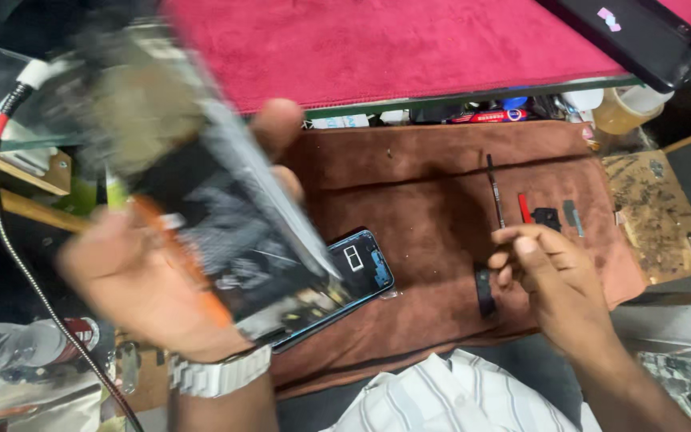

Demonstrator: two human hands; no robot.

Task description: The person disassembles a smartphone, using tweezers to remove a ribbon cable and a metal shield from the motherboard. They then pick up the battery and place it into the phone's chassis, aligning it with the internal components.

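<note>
My left hand (133,276), with a metal watch on the wrist, is raised and grips a large flat phone panel (225,232) that is tilted and blurred by motion. Under the panel's lower edge an opened phone body with a blue frame (365,268) lies on the brown cloth (433,176). My right hand (557,280) rests on the cloth with its fingers curled together. Its fingertips are at the near end of a thin black tool (494,188), and I cannot see whether they grip it. A small black part (485,292) lies just left of that hand.
A red piece (525,208), a black part (547,218) and a grey strip (573,216) lie beyond my right hand. A dark phone (641,32) sits on the red cloth (409,48) at the back. A tape roll (621,108), a black cable (9,240) and a bottle (25,344) are around.
</note>
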